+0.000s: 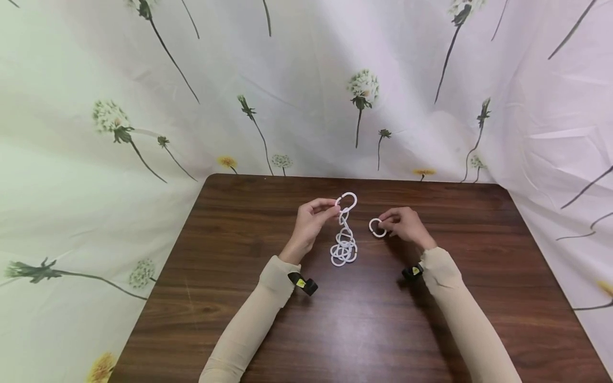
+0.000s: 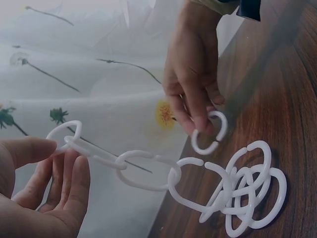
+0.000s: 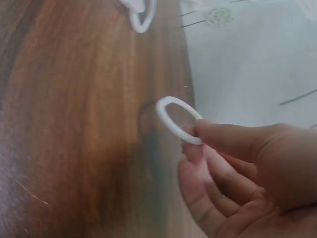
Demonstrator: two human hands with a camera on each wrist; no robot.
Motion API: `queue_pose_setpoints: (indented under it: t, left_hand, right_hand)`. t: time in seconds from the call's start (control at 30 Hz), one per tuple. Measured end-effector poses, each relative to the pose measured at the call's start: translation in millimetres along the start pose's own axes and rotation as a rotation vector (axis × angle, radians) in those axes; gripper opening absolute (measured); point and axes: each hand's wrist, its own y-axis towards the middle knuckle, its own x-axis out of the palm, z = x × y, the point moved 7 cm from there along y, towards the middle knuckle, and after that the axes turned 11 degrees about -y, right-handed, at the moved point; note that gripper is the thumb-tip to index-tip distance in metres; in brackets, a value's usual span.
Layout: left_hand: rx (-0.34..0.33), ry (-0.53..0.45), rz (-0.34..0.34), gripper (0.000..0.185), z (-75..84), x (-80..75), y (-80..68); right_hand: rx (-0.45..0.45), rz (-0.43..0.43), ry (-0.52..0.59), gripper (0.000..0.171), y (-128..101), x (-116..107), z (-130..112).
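Note:
A chain of white plastic rings [image 1: 344,244] hangs from my left hand [image 1: 313,215], which pinches its top ring [image 1: 346,202] above the table; the lower rings lie heaped on the wood [image 2: 247,191]. My right hand [image 1: 404,223] pinches a single loose white split ring [image 1: 377,227] just right of the chain, held a little above the table. In the left wrist view the loose ring [image 2: 210,133] sits between the right hand's fingertips [image 2: 198,121]. The right wrist view shows the same ring [image 3: 177,118] gripped at its near edge by the fingers [image 3: 223,144].
The dark wooden table [image 1: 364,319] is bounded at back and sides by a white cloth printed with dandelions [image 1: 287,96]. Both forearms wear beige sleeves with small black wrist cameras [image 1: 303,283].

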Motion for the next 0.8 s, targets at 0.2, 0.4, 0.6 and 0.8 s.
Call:
queue_pose_setpoints:
  t: [0.2,0.4,0.6,0.8]
  left_hand:
    - [0.000,0.002,-0.012,0.026,1.5,2.7,-2.1]
    - [0.025,0.016,-0.025,0.030,3.2,4.2,-2.4]
    - [0.025,0.019,-0.031,0.029,1.5,6.3,-2.4]
    - [0.023,0.028,-0.043,0.033,-0.4,9.3,-2.3]
  right_hand:
    - [-0.038,0.127,0.030,0.022,-10.3,-23.7,-10.7]
    - [-0.071,0.188,0.105,0.025,-18.0,-41.2,-29.1]
    - [-0.133,0.219,0.178,0.028,-25.0,-50.2,-50.0]
    - [-0.161,0.241,0.244,0.024,-32.5,-55.8,-71.2]
